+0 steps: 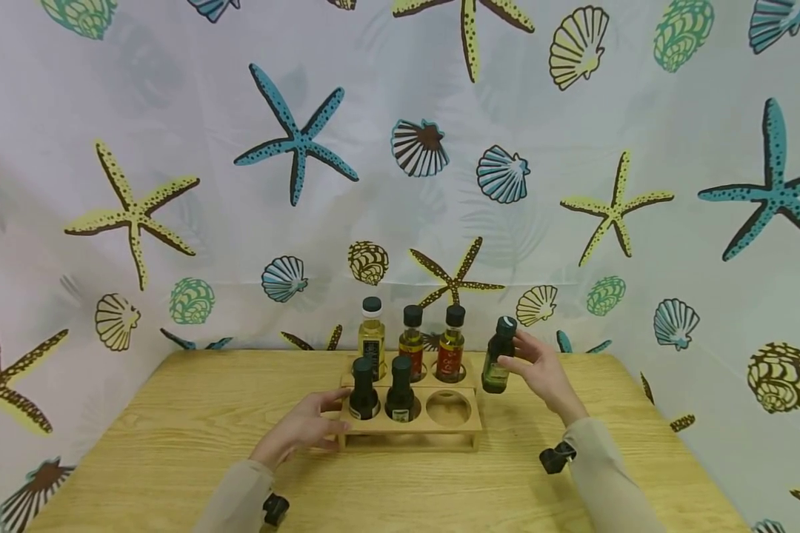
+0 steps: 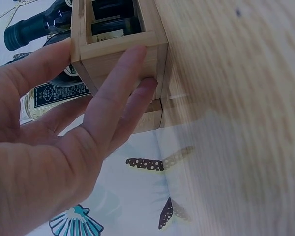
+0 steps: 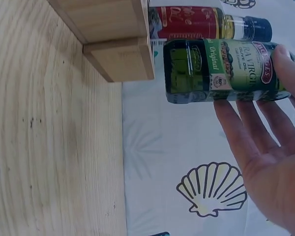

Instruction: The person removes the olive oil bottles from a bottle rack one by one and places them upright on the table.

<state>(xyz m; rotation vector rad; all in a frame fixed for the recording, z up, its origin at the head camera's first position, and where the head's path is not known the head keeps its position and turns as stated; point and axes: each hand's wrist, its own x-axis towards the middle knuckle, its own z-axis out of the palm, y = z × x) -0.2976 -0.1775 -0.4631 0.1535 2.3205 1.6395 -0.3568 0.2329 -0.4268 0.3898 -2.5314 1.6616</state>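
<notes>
In my right hand [image 1: 540,374] is a small dark green bottle of extra virgin olive oil [image 1: 496,363], pinched between thumb and fingers. It hangs upright just right of a wooden bottle rack [image 1: 427,427], and its green label [image 3: 241,64] faces the right wrist camera. My left hand [image 1: 307,426] rests against the rack's left end, fingers fairly straight along the end panel [image 2: 113,61] and thumb at its upper edge. Two dark bottles [image 1: 363,392] [image 1: 401,392] stand in the rack's front row. A round hole [image 1: 448,409] at the front right shows bare wood beneath.
The rack's raised back row holds a pale yellow oil bottle [image 1: 372,337] and two red-labelled bottles [image 1: 411,344] [image 1: 450,348]. Under it lies a wood-grain table [image 1: 207,414]. A white cloth [image 1: 373,207] printed with starfish and shells hangs behind and at both sides.
</notes>
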